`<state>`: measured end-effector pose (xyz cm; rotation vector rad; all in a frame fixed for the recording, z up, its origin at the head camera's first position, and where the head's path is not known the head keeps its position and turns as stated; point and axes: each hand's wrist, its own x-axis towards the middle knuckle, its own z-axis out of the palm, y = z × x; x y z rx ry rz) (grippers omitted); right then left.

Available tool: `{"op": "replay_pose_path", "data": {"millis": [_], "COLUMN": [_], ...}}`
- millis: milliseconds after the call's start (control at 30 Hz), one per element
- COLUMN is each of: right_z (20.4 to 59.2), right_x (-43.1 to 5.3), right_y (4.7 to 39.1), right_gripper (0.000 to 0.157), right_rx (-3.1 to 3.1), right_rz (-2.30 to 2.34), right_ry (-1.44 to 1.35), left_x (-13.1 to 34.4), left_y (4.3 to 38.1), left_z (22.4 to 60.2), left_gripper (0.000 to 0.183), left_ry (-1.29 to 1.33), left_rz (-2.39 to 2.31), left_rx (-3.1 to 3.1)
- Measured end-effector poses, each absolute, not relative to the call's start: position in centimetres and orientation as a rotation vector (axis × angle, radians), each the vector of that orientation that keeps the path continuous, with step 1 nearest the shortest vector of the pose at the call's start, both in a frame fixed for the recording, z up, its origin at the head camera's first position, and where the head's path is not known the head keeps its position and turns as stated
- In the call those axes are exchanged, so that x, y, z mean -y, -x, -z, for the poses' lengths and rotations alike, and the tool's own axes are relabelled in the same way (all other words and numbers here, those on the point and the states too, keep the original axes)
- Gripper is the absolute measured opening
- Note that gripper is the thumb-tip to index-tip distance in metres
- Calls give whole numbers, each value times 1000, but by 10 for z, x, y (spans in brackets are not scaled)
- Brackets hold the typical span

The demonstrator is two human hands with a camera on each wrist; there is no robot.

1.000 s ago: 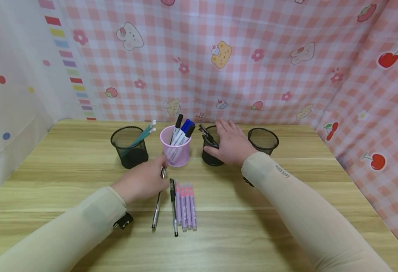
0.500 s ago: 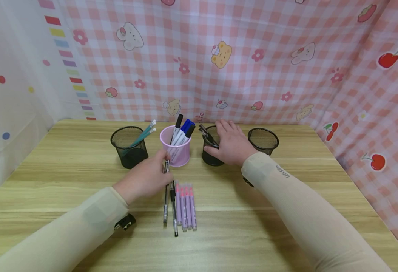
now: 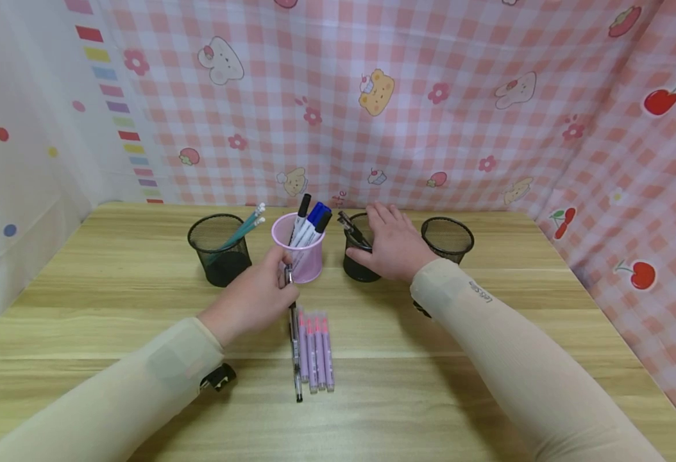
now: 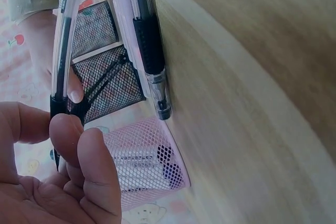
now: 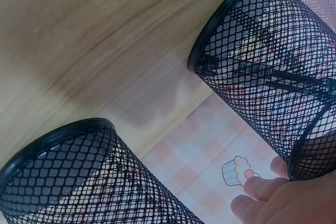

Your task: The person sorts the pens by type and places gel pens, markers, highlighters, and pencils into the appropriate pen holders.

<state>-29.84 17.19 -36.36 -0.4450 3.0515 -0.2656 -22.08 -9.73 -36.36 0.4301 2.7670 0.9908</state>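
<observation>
At the left of the bench [image 3: 113, 308] stands a black mesh left cup [image 3: 228, 269], its teal pencils [image 3: 245, 232] (white ends up) leaning to the right over the rim. Near its front, the left hand [image 3: 248, 298] reaches in from a pale sleeve. Its grip is clamped on a pen [image 4: 62, 51]: thumb and finger pinch it at the black part near the dark tip, and the clear barrel runs back toward the person. The pen's tip end is just in front of the pink cup [image 3: 312, 269], which holds upright markers [image 3: 300, 239] (black and blue caps).

A second pen [image 3: 298, 388] lies on the bench, nearly in line with the held one in the head view. Just beside it, to the right, a row of purple highlighters [image 3: 313, 359] lies side by side.

Next comes the black third cup [image 3: 361, 273], with black pens [image 3: 352, 228] leaning left in it. The right hand [image 3: 398, 247] rests on this cup from the right; its grip is apart, fingers straight along the far side and thumb on the near. Rightmost is another mesh cup [image 3: 453, 231] (its lower wall partly behind the wrist).
</observation>
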Motion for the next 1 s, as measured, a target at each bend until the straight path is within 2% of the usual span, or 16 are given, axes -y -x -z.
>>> {"op": "replay_pose_path", "data": {"millis": [167,1000], "right_z": [364,365], "right_x": [-172,-173], "right_y": [298,298], "right_gripper": [103,104], "right_rx": [-3048,-3049], "right_rz": [265,281], "right_ry": [446,444], "left_x": [96,88], "left_y": [220,221], "left_z": [364,365], "left_gripper": [36,37], "left_ry": [-424,-396], "left_rz": [-1047,-1263], "left_rx": [-2766,-2776]}}
